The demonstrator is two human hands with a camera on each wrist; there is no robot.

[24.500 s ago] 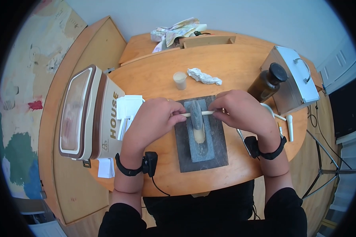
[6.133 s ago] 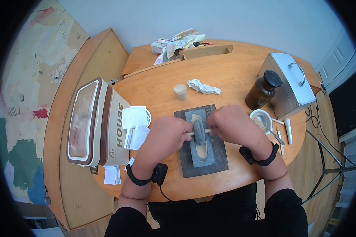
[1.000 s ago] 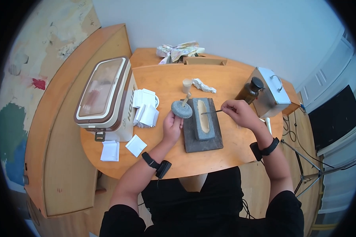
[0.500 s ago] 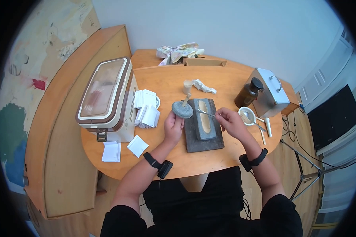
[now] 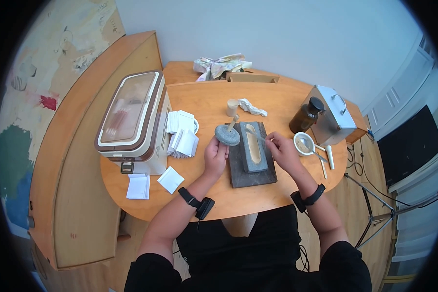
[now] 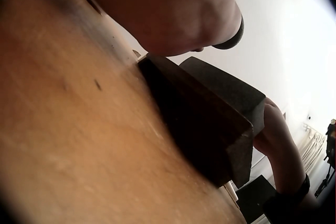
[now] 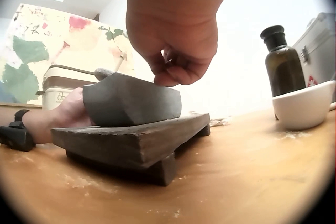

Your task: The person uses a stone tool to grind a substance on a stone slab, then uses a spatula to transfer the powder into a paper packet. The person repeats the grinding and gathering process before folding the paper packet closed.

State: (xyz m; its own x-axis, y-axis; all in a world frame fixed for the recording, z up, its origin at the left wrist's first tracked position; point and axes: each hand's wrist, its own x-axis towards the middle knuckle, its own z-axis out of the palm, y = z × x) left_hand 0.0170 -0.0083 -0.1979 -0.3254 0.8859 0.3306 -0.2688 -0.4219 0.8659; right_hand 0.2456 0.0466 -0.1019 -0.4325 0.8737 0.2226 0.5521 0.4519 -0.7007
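In the head view the left hand holds a grey stone wheel with a wooden handle through its middle, just left of the stone trough. The right hand pinches a thin metal tool whose end is over the trough's far part. Pale powder lines the hollow of the grey stone trough, which rests on a dark wooden board. From the right wrist view, the right hand is above the trough, fingers curled together.
White papers and a cream-brown case stand left. A small cup and crumpled tissue lie behind the board. Right are a brown bottle, white bowl with spoon, white pestle and silver case.
The right hand has come from the right towards the trough, and the tool's tip has shifted to the trough's far end. The wheel has left the trough, lifted in the left hand.
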